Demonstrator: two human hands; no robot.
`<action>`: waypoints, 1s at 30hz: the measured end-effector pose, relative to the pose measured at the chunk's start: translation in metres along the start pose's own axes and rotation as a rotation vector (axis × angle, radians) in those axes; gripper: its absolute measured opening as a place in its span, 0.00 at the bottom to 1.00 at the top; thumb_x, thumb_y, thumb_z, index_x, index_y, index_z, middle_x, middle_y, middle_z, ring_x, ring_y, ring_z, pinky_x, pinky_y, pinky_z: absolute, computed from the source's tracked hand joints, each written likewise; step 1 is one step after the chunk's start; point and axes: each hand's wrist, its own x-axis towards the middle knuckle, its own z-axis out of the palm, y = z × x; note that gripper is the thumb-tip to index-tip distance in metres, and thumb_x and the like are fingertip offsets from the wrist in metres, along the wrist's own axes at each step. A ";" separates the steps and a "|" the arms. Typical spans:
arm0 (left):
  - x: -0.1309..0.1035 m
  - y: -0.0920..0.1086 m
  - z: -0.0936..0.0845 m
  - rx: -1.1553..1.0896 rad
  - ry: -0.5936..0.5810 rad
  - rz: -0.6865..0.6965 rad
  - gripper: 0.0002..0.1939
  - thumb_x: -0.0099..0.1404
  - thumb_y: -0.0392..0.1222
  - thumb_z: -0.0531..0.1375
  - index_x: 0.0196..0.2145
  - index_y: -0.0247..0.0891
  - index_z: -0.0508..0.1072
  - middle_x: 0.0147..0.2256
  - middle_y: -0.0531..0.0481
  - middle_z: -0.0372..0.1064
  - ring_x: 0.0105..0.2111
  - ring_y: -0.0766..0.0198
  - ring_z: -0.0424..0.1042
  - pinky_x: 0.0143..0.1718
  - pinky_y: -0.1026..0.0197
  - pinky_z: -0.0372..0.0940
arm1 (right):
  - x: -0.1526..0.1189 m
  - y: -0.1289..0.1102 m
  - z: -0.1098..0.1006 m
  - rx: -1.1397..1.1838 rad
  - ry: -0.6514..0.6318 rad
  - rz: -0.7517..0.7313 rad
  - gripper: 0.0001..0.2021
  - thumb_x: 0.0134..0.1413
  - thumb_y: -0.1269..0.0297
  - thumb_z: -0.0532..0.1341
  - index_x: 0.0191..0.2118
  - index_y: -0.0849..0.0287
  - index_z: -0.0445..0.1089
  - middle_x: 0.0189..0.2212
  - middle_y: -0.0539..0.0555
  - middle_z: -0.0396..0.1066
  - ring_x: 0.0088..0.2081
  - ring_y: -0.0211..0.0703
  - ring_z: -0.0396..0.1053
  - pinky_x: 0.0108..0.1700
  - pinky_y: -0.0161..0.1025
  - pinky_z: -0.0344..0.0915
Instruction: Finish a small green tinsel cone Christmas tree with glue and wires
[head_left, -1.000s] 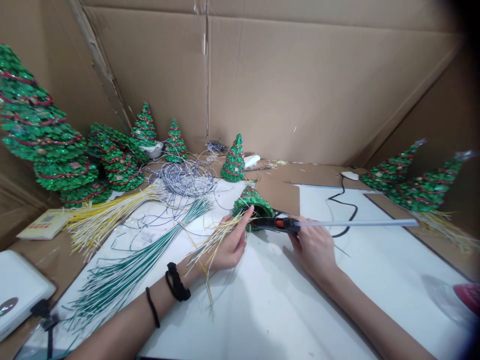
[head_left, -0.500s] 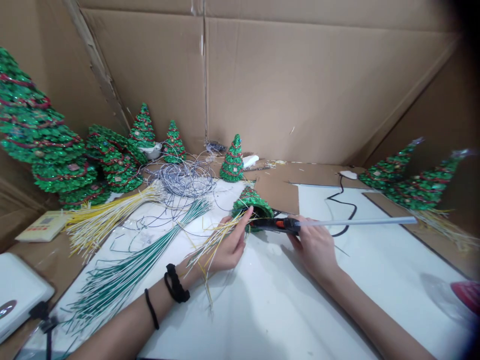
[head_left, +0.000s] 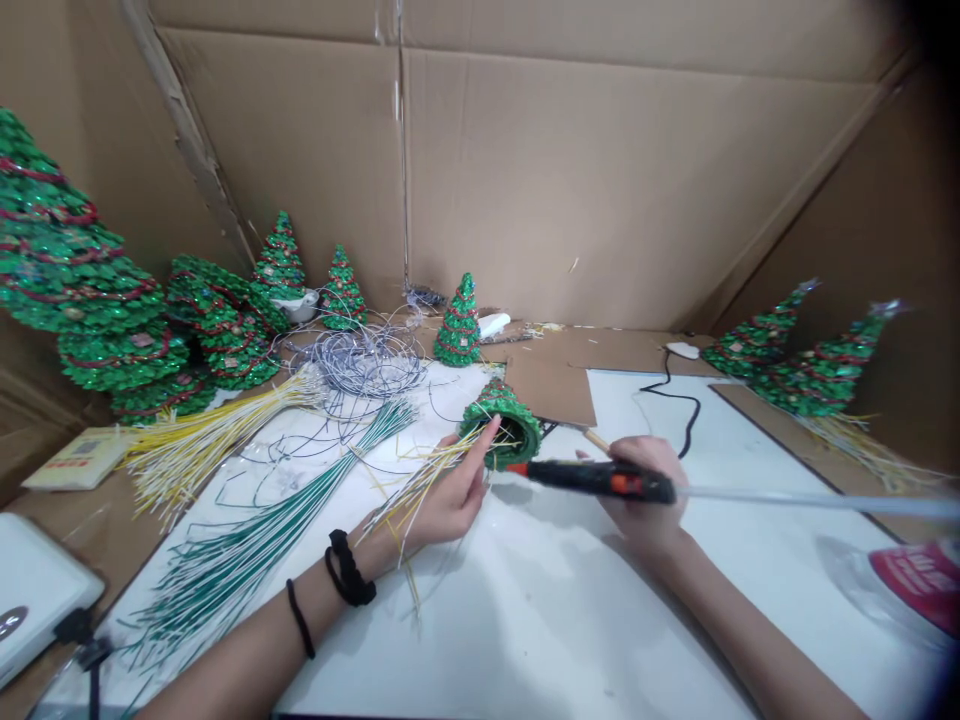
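"What are you holding?"
"In my right hand, a glue gun, nozzle just beside the small tree between my hands. Yellow-and-white wires cross my left hand; whether it grips them, I can't tell."
"Why's the tree tipped?"
"Probably so its hollow base faces me."

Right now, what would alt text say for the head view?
A person's left hand, crossed by yellow and white wires, rests at the hollow base of a tipped Christmas tree; the right hand holds a glue gun. More trees stand behind.
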 end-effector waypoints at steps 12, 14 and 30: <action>-0.005 0.009 -0.001 0.099 0.053 -0.042 0.38 0.65 0.33 0.48 0.67 0.40 0.32 0.32 0.51 0.64 0.37 0.59 0.60 0.48 0.52 0.55 | 0.047 0.094 0.003 -0.304 -0.406 0.920 0.23 0.51 0.51 0.55 0.48 0.62 0.60 0.36 0.63 0.71 0.37 0.56 0.69 0.34 0.42 0.59; -0.006 0.012 0.000 0.103 0.068 -0.044 0.38 0.65 0.33 0.48 0.67 0.39 0.32 0.34 0.50 0.64 0.38 0.59 0.60 0.45 0.53 0.56 | 0.045 0.106 0.012 -0.339 -0.475 0.908 0.23 0.52 0.52 0.54 0.49 0.65 0.61 0.38 0.65 0.71 0.39 0.56 0.70 0.35 0.42 0.59; -0.009 0.012 0.000 0.048 0.039 -0.061 0.40 0.65 0.32 0.50 0.67 0.43 0.30 0.35 0.52 0.64 0.37 0.61 0.60 0.48 0.54 0.55 | 0.015 0.053 -0.028 0.035 -0.860 0.377 0.14 0.55 0.49 0.54 0.32 0.56 0.63 0.30 0.50 0.69 0.30 0.42 0.66 0.31 0.36 0.56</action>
